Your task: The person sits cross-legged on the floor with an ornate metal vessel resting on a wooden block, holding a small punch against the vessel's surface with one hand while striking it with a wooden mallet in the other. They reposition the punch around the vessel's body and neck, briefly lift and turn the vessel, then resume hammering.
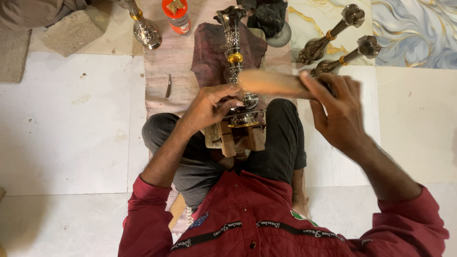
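Two hands are engaged: the left hand [208,105] pinches a thin chisel [243,113] against the engraved metal vase [236,62] lying on the wooden block [233,137]; the right hand [337,112] is clenched around a blurred wooden mallet [272,84]. A glancing blow could cause fingers to be struck or the engraving to be scarred.

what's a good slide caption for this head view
Left hand steadies an engraved metal vase on a wooden block; right hand holds a wooden stick.

Small orange-capped jar [177,16], white label, top centre, beside ornate metal vase [143,26].
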